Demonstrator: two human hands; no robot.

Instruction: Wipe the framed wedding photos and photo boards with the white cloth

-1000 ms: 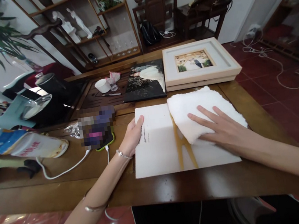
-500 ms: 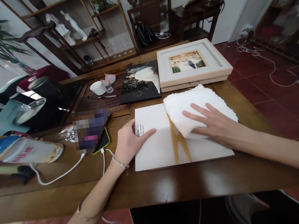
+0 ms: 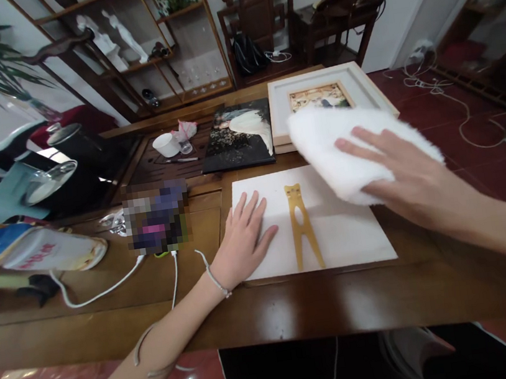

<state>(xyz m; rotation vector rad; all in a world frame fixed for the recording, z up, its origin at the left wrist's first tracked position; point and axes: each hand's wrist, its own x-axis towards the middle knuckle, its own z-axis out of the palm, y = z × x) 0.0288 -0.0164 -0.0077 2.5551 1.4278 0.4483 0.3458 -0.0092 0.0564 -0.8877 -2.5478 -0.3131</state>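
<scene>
A flat white board (image 3: pixel 272 256) lies on the wooden table, with a gold two-legged stand (image 3: pixel 305 232) flat along its middle. My left hand (image 3: pixel 246 234) rests spread and palm down on the board's left side. In my right hand (image 3: pixel 400 162) is a folded white fluffy towel (image 3: pixel 327 148), gripped with the thumb underneath and fingers on top. Raised over the board's upper right corner, the towel covers that corner and part of the framed picture behind.
Behind the board lie a dark photo panel (image 3: pixel 240 135) and a thick pale picture frame (image 3: pixel 281 104). To the left are a phone with charging cables (image 3: pixel 177 269), a snack bag (image 3: pixel 54 249), a white cup (image 3: pixel 165 144) and dark pots (image 3: pixel 70 146).
My right hand has lifted the towel off the board, up and to the right, uncovering the stand's top. My left hand has moved from the board's left edge to lie flat on it.
</scene>
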